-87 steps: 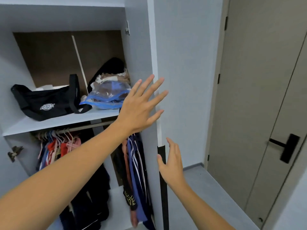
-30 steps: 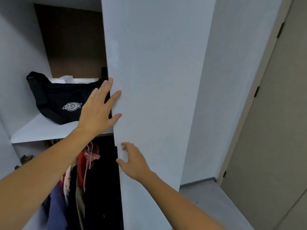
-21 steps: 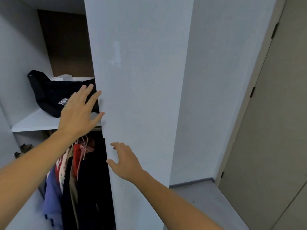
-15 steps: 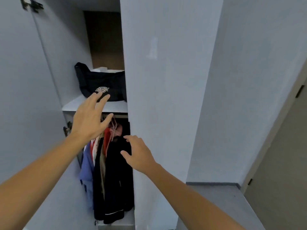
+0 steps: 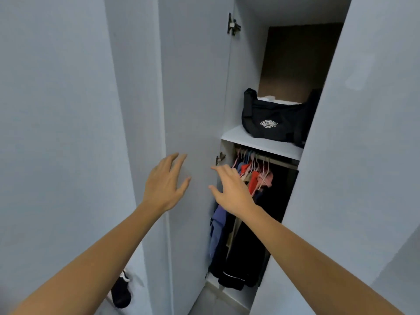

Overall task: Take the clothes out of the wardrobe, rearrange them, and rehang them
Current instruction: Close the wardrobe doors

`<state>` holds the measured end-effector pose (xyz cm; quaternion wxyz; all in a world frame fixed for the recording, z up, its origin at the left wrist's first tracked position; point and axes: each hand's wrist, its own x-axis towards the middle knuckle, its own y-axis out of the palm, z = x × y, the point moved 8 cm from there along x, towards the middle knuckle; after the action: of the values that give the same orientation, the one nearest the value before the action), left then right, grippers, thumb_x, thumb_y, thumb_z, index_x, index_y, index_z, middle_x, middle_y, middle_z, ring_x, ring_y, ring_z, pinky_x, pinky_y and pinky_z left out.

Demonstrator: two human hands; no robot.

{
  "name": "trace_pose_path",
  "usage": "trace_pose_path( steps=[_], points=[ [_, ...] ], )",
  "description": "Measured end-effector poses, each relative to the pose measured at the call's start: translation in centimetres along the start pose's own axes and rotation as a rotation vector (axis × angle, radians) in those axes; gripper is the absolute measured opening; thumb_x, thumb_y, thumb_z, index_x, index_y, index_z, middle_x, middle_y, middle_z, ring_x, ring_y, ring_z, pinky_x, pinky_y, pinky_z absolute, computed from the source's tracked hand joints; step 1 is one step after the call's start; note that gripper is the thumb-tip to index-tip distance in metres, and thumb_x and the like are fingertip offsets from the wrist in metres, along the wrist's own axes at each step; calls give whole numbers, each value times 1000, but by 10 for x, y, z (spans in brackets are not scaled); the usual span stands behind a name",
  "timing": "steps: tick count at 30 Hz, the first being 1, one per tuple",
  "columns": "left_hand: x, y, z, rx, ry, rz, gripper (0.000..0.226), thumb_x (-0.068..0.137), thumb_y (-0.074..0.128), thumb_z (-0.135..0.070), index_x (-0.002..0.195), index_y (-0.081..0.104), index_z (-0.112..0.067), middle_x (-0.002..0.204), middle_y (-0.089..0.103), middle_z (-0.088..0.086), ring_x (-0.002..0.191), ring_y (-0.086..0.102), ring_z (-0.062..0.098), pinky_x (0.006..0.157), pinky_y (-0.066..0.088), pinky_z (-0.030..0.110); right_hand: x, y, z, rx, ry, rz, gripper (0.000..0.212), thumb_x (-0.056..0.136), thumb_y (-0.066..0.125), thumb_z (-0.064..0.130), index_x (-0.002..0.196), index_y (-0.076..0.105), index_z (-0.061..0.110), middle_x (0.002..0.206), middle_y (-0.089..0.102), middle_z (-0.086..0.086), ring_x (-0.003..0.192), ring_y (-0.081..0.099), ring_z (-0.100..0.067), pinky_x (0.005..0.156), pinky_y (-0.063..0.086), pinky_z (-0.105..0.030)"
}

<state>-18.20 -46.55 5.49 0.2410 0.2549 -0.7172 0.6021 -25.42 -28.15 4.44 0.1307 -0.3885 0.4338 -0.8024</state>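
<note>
two hands are raised, fingers spread, holding nothing: left hand (image 5: 164, 184) before the open left door (image 5: 193, 98), right hand (image 5: 229, 189) at the wardrobe opening. clothes (image 5: 241, 223) hang on the rail (image 5: 272, 158), partly hidden by the right door (image 5: 341, 155). black bag (image 5: 272, 123) on the shelf (image 5: 256, 142), its right end cut off.

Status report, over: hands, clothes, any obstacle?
Left hand open at left door. Right hand open, reaching in. Clothes hanging on rail. Right door half covers opening.
</note>
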Motion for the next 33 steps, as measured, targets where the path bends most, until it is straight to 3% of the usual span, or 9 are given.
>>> trace_pose_path(
  steps=[6,11,15,19,24,29,33],
  points=[
    [-5,8,39,-116,-19,-40,70,99,60,-35,159,32,-11,161,36,8,142,42,26,110,47,45,81,21,65,-71,-195,-32,61,100,61,29,156,38,22,157,38,0,138,39,-24,102,51,-49],
    [-4,11,51,-258,-61,-108,75,95,64,-22,160,28,-9,164,26,12,144,41,27,103,51,37,129,9,104,-131,-329,-165,64,100,58,18,159,34,19,166,27,-5,138,38,-30,96,53,-42],
    [-8,20,53,-323,-71,-123,82,95,64,-21,164,19,-14,166,22,11,147,36,26,101,53,34,147,-4,120,-150,-391,-260,66,104,56,26,163,29,22,171,17,-6,147,32,-32,105,51,-45],
    [-16,35,58,-447,-184,-85,87,97,61,-23,165,6,-20,169,17,2,151,27,17,108,43,27,159,-8,132,-212,-396,-312,64,105,56,35,164,31,30,173,13,-10,155,21,-36,107,51,-52],
    [-21,50,61,-504,-305,-32,92,97,63,-27,165,2,-17,162,25,1,138,42,17,100,43,23,162,-16,136,-293,-344,-368,57,104,57,43,158,43,31,173,15,-11,158,15,-38,100,54,-55],
    [-18,47,42,-510,-316,-41,91,94,66,-28,165,10,-14,136,36,-3,103,46,6,79,51,27,146,-30,129,-338,-358,-382,56,101,62,41,153,50,26,172,20,-12,156,19,-41,104,50,-52],
    [-17,48,14,-497,-273,-43,83,94,66,-31,162,20,-14,123,36,-8,98,51,9,71,50,26,126,-54,113,-352,-371,-384,54,98,63,37,149,54,22,172,20,-12,157,18,-38,102,50,-52]
  ],
)
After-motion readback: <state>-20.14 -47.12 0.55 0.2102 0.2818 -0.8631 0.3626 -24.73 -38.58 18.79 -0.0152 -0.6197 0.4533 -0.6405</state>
